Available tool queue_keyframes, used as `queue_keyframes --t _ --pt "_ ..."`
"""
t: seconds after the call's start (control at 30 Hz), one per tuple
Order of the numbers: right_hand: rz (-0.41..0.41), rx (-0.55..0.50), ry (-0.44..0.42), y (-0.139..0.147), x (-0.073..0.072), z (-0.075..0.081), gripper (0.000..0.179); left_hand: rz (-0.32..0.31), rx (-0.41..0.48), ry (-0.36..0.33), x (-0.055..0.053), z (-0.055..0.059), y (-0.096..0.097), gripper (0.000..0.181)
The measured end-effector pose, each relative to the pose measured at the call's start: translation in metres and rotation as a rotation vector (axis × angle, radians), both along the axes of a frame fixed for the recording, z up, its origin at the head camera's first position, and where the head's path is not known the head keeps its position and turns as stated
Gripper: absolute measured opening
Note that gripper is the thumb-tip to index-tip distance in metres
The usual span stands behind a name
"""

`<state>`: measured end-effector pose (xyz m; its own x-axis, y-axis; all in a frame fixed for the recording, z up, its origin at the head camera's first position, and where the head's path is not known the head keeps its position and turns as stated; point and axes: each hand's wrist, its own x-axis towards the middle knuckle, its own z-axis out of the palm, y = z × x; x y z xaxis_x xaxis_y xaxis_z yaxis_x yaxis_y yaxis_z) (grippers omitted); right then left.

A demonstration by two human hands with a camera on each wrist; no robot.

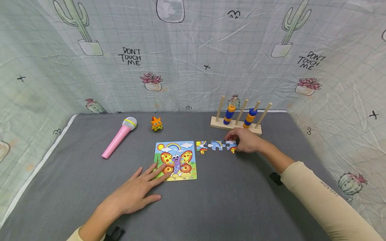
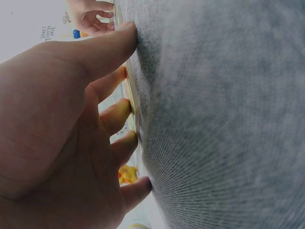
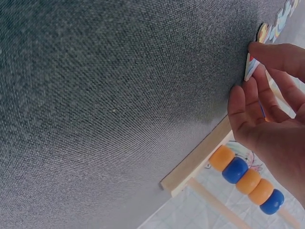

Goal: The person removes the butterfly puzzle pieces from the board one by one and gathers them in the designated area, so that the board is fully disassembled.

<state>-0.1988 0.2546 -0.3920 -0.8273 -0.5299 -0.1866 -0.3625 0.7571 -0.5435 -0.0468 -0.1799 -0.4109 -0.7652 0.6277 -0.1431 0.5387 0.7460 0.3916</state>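
Note:
A square butterfly puzzle board [image 1: 181, 157] lies flat on the dark grey table. My left hand [image 1: 135, 192] rests with spread, straight fingers on the board's lower left part; its thumb lies on the cloth. To the right of the board, three picture puzzle pieces form a row: a left one [image 1: 201, 146] with a sun, a middle one [image 1: 216, 145] with a rainbow, and a right one [image 1: 231, 146] with a cloud. My right hand [image 1: 245, 140] pinches the right piece by its edges, low at the table, as the right wrist view also shows.
Behind my right hand stands a wooden peg rack [image 1: 221, 124] with blue and orange beads on two pegs. A pink toy microphone [image 1: 117, 140] lies at the left, and a small orange spiky toy [image 1: 156, 124] sits behind the board. A printed curtain [image 1: 187, 67] hangs along the back.

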Motion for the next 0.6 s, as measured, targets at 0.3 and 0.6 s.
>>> queue_keyframes --t 0.3,0.6 --pt "0.001 -0.004 -0.001 0.0014 -0.0003 -0.0019 0.05 -0.002 -0.003 -0.008 -0.0007 0.0015 0.0015 0.068" --pt "0.012 0.0 0.018 0.0009 0.0001 -0.0014 0.052 -0.002 -0.016 0.002 -0.0001 0.0013 0.0009 0.069"
